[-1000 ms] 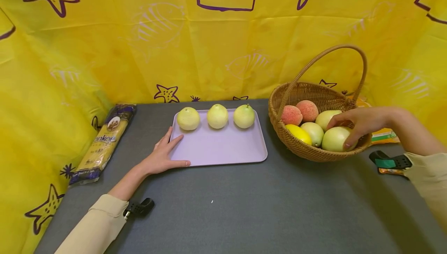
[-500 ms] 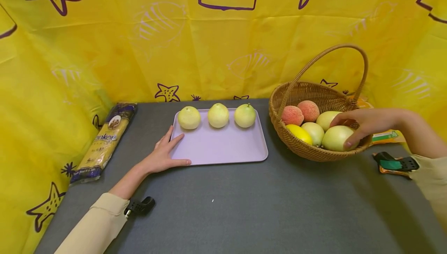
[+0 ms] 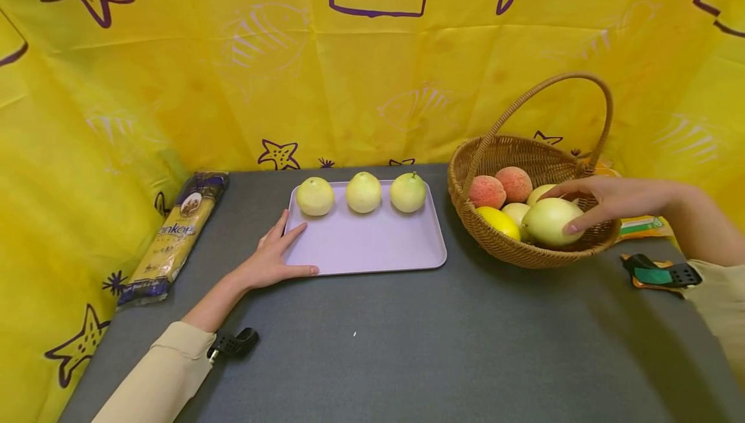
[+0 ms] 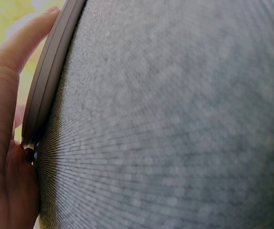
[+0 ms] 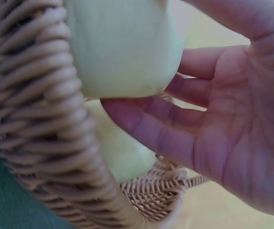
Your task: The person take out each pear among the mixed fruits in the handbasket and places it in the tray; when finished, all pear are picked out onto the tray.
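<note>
My right hand (image 3: 611, 202) grips a large pale green melon (image 3: 553, 222) inside the wicker basket (image 3: 512, 256), thumb on its near side. The right wrist view shows its fingers (image 5: 149, 126) bent under the melon (image 5: 122, 47), with another pale fruit (image 5: 120, 145) below. Spread over the left front corner of a lilac tray (image 3: 372, 245), my left hand (image 3: 270, 261) touches the rim with straight fingers; up close, its thumb (image 4: 25, 40) lies along the tray's edge (image 4: 51, 71). Three pale yellow-green pears (image 3: 363, 193) sit in a row along the tray's back.
Two peaches (image 3: 515, 184), a yellow lemon-like fruit (image 3: 497, 222) and other pale fruit share the basket, whose tall handle (image 3: 547, 86) arches over it. A noodle packet (image 3: 174, 235) lies at left. Orange packaging (image 3: 643, 226) lies right of the basket. Yellow cloth hangs behind the table.
My right hand has lifted the melon slightly and shifted it left within the basket, over the neighbouring pale fruit. My left hand and the tray have stayed in place.
</note>
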The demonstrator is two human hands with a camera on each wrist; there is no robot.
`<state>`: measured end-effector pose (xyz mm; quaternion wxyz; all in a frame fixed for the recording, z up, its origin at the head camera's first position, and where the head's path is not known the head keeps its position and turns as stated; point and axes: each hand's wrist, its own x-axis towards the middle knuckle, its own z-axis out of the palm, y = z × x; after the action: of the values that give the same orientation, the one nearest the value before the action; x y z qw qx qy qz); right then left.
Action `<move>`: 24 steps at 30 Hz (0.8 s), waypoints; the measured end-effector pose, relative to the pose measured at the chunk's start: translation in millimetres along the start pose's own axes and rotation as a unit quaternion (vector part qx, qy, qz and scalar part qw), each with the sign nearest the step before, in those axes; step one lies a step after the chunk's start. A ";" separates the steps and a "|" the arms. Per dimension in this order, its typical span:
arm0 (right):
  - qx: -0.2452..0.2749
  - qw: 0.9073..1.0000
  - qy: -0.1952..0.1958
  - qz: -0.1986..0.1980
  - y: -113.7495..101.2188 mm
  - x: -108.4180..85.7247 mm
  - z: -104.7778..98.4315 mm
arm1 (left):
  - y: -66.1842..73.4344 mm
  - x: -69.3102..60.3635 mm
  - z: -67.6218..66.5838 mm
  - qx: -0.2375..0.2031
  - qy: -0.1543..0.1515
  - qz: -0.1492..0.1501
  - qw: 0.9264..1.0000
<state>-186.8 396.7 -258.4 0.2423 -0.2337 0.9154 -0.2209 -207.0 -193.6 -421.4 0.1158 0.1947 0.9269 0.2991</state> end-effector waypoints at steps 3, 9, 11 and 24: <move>0.008 1.000 0.007 -0.004 -2.3 1.6 1.3 | -0.7 0.4 0.2 0.002 0.002 0.002 1.000; 0.045 0.999 0.015 -0.018 -7.7 3.2 4.3 | -0.5 0.8 0.9 0.006 -0.001 -0.002 1.000; 0.065 0.997 0.016 -0.025 -9.7 3.5 5.2 | -0.5 0.6 0.8 0.005 -0.001 -0.004 1.000; 0.161 0.978 0.052 -0.121 -27.6 11.5 12.4 | -1.2 1.6 1.4 0.000 0.000 -0.007 1.000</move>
<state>-180.0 365.0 -257.8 0.2009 -0.2886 0.8439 -0.4051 -208.4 -193.1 -423.4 0.1183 0.1884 0.9282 0.2984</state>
